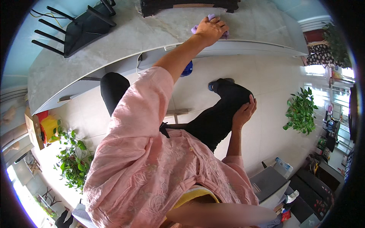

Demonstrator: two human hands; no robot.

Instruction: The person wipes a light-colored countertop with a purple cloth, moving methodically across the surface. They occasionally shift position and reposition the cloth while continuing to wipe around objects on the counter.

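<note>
My left hand reaches forward to a grey marble-look cabinet top. Its bent fingers press on a bunched purple cloth, which shows around the palm and fingertips. Just beyond the hand lies the lower edge of a black object, cut off by the picture's top. A black router with several antennas stands on the cabinet top at the left. My right hand rests on the knee of my black trousers, its fingers spread slightly and holding nothing.
Below the cabinet top are a drawer front and a white cable. A blue round object is partly behind my left forearm. Leafy plants stand at left and right. A grey-topped box is at the lower right.
</note>
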